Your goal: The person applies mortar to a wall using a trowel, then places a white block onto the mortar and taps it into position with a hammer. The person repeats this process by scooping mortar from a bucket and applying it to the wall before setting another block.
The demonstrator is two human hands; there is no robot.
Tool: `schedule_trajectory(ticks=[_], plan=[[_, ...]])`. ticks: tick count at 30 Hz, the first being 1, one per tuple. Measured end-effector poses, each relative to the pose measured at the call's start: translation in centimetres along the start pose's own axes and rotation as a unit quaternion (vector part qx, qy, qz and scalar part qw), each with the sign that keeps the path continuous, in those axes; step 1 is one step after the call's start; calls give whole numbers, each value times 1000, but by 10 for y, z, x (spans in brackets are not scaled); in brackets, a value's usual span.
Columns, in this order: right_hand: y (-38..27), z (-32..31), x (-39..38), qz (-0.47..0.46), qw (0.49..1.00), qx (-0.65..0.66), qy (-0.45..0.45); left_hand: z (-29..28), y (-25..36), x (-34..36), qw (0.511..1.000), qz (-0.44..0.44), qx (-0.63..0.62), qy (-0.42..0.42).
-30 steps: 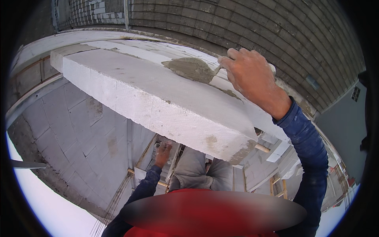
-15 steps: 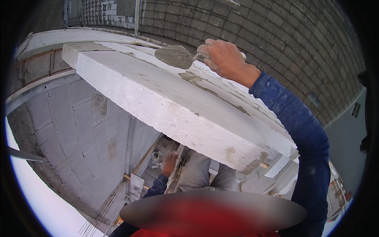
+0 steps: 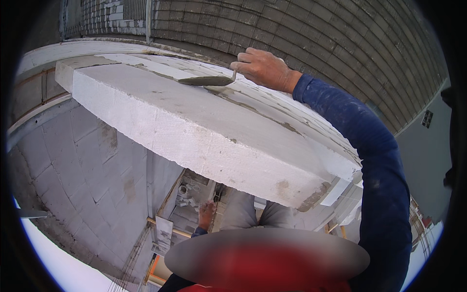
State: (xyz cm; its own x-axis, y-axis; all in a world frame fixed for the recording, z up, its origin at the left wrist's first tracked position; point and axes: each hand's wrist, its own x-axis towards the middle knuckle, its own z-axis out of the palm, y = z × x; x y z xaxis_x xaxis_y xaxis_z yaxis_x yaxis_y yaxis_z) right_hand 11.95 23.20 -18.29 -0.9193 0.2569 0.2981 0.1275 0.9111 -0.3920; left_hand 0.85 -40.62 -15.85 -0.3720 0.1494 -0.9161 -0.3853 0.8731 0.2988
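My right hand [image 3: 262, 69] is closed on the handle of a pointed trowel [image 3: 206, 81], reaching over the far side of a thick white block wall [image 3: 194, 117]. The trowel's blade is seen almost edge-on, with grey mortar on it, and lies close to the wall's far side. Most of the handle is hidden by my fingers. Grey mortar smears [image 3: 253, 111] run along the wall's far face. My left hand [image 3: 206, 214] hangs low on the near side of the wall, small in view, with its fingers loosely extended and nothing visible in it.
Beyond the wall lies a grey tiled roof [image 3: 292, 34], below its top. On the near side, a lower block wall [image 3: 87, 160] stands at the left, with boards and poles beside a drop near my legs [image 3: 241, 211]. Thin steel rods [image 3: 131, 260] stick out at lower left.
My right hand and the trowel have shifted a little left. The blade has turned from face-on to nearly edge-on and come down toward the wall. My left hand stays low.
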Motion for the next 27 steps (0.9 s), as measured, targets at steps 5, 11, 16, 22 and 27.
schedule_trajectory(ticks=[5,11,16,22,27], plan=[[-27,-45,-70,18,1000,8,-3,-2,18,11,1000,9,13,-26],[-70,-107,-138,58,997,-35,28,4,95,42,990,19,117,-71],[-127,-215,-214,129,986,-88,59,15,141,65,971,40,203,-124],[-268,-300,-354,368,877,-156,266,59,176,88,934,98,299,-168],[-437,-271,-486,614,641,-205,412,122,199,67,894,181,326,-248]])
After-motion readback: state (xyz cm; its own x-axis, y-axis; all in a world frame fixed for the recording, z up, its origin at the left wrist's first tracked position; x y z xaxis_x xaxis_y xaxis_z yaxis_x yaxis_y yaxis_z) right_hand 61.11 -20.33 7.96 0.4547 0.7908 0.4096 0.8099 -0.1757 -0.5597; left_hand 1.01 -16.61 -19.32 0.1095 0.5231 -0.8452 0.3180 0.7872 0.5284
